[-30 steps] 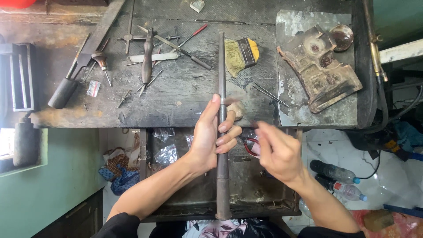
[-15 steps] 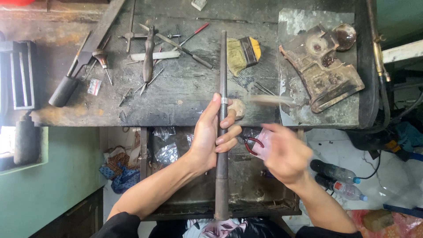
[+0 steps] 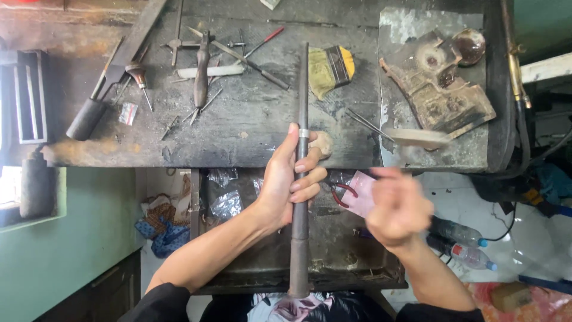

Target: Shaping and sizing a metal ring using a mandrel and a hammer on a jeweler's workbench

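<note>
My left hand [image 3: 286,185] grips a long dark tapered metal rod [image 3: 301,83] upright in front of me, its tip over the workbench [image 3: 250,131]. A thin silver ring [image 3: 304,132] sits around the rod just above my fingers. My right hand [image 3: 399,209] is blurred, off to the right of the rod and apart from it, with its fingers closed. A pale, blurred tool head [image 3: 417,138] shows above it, over the bench's right side; the handle is hard to make out.
Files, gravers and small hand tools [image 3: 202,65] lie at the bench's back left. A yellow brush [image 3: 330,68] lies behind the rod. A rusty block [image 3: 441,95] rests on a metal sheet at right. Red-handled pliers [image 3: 339,194] lie in the tray below. Plastic bottles [image 3: 465,253] lie on the floor.
My right hand has swung away from the rod to the right, and the pale tool went with it. My left hand and the rod have stayed put.
</note>
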